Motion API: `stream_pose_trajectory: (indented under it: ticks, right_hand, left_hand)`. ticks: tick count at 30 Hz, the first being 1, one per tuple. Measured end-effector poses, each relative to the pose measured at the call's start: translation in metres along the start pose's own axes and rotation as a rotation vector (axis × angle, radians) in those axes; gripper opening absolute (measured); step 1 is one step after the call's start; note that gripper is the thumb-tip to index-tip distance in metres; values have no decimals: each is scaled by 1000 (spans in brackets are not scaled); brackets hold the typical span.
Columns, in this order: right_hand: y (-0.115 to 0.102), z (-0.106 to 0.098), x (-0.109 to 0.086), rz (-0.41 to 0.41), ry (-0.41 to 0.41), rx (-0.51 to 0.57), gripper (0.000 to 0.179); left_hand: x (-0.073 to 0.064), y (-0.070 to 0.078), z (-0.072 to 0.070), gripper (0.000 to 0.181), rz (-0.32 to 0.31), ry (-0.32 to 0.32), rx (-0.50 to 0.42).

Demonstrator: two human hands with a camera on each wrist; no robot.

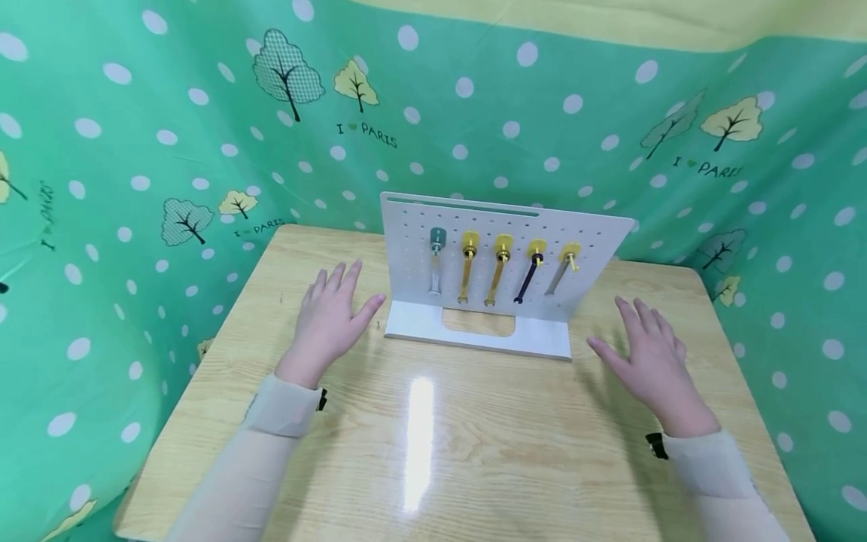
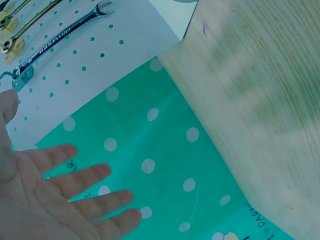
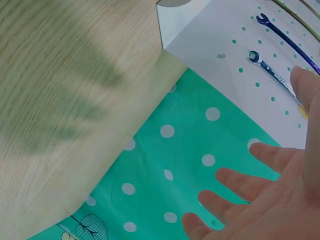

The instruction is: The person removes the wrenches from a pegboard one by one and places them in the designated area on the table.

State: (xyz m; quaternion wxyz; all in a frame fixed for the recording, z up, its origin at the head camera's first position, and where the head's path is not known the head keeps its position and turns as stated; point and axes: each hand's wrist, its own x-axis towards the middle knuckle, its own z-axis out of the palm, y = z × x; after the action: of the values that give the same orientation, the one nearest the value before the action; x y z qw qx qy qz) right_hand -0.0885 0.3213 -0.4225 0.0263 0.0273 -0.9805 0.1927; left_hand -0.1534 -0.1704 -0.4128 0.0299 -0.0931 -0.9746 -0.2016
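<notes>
White perforated pegboard [image 1: 412, 263] carries silver, gold and purple wrenches [image 1: 497, 279]

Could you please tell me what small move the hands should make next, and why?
I would probably move the left hand toward the silver wrench at the left end of the row on the pegboard: the hand is open, holds nothing, and that wrench hangs nearest to it.

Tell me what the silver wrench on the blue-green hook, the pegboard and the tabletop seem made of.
Silver wrench: probably steel, polished, judging by its shiny highlights.
Pegboard: perhaps painted metal, smooth white with thin edges; plastic is possible.
Tabletop: wood or wood-look laminate, from its grain; the bright reflection suggests a glossy coat.
</notes>
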Motion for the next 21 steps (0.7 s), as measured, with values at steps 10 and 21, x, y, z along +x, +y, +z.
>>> stream_pose_trajectory:
  ticks: [10,21]
  right_hand:
    - [-6,-1,2,8,-10,-2,89]
    - [-7,4,4,-6,-15,24,88]
  left_hand:
    - [0,1,-2,87,-5,7,5]
    - [10,2,-1,80,10,32,-68]
